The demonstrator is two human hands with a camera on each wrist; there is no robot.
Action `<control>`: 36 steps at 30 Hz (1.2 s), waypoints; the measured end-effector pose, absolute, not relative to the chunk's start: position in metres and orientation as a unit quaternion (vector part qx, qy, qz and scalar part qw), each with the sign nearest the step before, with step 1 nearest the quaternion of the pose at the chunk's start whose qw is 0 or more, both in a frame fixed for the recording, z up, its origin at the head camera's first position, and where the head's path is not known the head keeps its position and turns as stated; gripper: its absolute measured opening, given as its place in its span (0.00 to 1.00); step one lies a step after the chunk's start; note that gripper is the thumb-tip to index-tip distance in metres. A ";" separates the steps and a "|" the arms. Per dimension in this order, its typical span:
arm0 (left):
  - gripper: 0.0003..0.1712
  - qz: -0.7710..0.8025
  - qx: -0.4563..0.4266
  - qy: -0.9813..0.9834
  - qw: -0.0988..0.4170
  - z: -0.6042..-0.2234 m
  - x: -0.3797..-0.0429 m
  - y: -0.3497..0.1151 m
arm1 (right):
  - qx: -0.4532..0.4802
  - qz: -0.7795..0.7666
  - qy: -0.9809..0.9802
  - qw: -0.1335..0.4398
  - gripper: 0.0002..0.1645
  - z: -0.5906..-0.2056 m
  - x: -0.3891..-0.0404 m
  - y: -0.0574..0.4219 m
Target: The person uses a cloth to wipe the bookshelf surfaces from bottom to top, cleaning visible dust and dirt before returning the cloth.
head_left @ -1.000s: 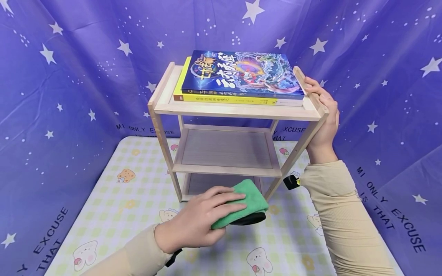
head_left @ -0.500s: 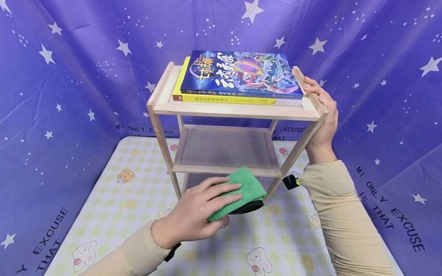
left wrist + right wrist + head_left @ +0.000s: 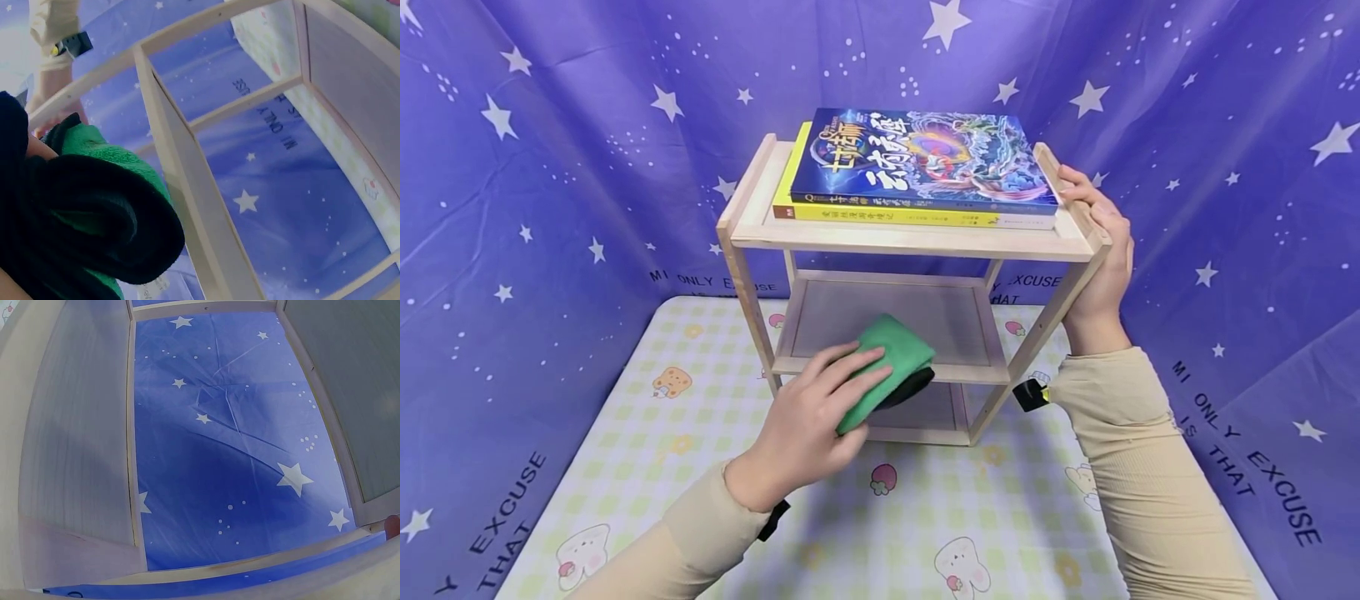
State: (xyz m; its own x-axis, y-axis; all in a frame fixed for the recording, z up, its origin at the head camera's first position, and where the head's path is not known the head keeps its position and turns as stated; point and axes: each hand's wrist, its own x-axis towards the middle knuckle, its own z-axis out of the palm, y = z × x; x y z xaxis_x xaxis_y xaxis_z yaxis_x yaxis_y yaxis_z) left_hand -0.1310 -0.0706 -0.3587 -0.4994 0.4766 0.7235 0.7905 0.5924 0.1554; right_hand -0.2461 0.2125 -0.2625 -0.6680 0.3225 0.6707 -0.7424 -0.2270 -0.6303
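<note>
Starry curtain (image 3: 587, 108) behind, left hand (image 3: 805, 425) pinches green cloth (image 3: 895, 354) in its fingers by the wooden rack (image 3: 910, 242)'s middle shelf (image 3: 962, 325), right hand (image 3: 1097, 258) gripping the side; a hard push could dislodge the books (image 3: 925, 162).

Fuzzy green cloth (image 3: 897, 350), smooth pale wooden shelf (image 3: 887, 242), glossy book cover (image 3: 925, 154)
</note>
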 end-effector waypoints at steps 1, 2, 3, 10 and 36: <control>0.33 -0.242 -0.374 -0.833 0.328 -0.359 -0.133 -0.071 | 0.205 0.756 -0.513 0.352 0.26 -0.263 -0.246 0.213; 0.33 -0.242 -0.367 -0.835 0.332 -0.359 -0.134 -0.072 | 0.204 0.755 -0.515 0.352 0.26 -0.263 -0.246 0.213; 0.33 -0.241 -0.360 -0.836 0.336 -0.359 -0.135 -0.073 | 0.204 0.754 -0.516 0.352 0.26 -0.263 -0.246 0.213; 0.32 -0.229 -0.317 -0.852 0.349 -0.359 -0.142 -0.076 | 0.198 0.756 -0.518 0.348 0.26 -0.263 -0.245 0.213; 0.29 -0.162 -0.190 -0.890 0.382 -0.360 -0.150 -0.074 | 0.196 0.754 -0.523 0.344 0.27 -0.263 -0.244 0.212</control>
